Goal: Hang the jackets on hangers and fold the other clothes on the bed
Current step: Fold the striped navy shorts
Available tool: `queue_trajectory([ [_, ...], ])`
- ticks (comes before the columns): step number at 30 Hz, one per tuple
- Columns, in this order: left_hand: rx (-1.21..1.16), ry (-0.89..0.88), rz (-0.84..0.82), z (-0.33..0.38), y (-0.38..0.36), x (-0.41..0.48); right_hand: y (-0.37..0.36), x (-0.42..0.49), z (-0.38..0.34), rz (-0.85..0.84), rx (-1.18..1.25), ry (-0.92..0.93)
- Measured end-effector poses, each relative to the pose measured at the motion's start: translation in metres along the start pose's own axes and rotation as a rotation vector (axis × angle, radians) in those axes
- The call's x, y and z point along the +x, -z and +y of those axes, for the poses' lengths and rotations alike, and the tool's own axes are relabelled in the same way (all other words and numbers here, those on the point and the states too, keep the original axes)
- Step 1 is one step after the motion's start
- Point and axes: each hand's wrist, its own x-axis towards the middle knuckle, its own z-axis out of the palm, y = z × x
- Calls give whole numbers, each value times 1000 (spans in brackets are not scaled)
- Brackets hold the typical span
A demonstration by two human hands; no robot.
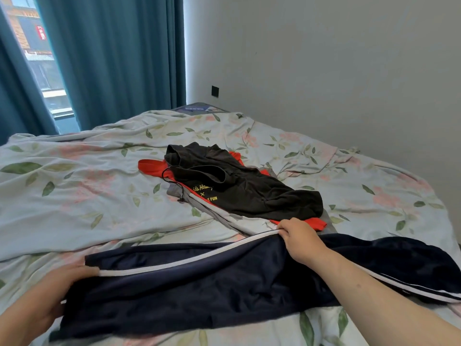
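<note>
Your left hand (50, 290) grips the left end of the navy garment (199, 290). The thumb lies on top beside the white piping; the other fingers are hidden under the cloth. Your right hand (301, 237) pinches the same white-piped edge farther along, fingers curled over the fabric, with that edge raised slightly.

Between both hands, the navy garment stretches across the near part of the floral bedcover (74, 183). Its right portion runs past your right forearm toward the right edge of the bed, where white stripes show. You cannot tell from this view whether it is a jacket or trousers.

Just beyond your right hand lies a pile at mid-bed:
- a black garment (249, 188) with yellow lettering, on top
- a red garment (149, 167), showing at the left and near ends
- a grey garment (224, 216), at the bottom, touching the navy edge

Behind the bed hang a teal curtain (119, 58) beside a window (37, 58), and a plain wall (324, 58) carries a dark socket plate (215, 91).
</note>
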Motion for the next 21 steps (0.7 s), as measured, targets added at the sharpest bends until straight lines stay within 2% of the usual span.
queue_trajectory([
  [3,-29,47,-110,4,0,12,-15,4,1,-7,70,-11],
  [5,-105,41,-73,-8,0,24,-20,4,1,-21,77,-20],
  [7,-55,15,61,-20,0,35,-23,3,2,-25,76,-51],
  [10,142,-149,290,-33,4,57,-21,1,8,-67,67,-95],
  [14,55,-147,391,-56,29,109,-21,-10,26,-203,-29,-139],
  [17,129,-204,379,-61,29,131,-27,-18,42,-236,-19,-164],
  [21,209,-121,213,-62,23,129,-34,-27,57,-168,32,-155],
])
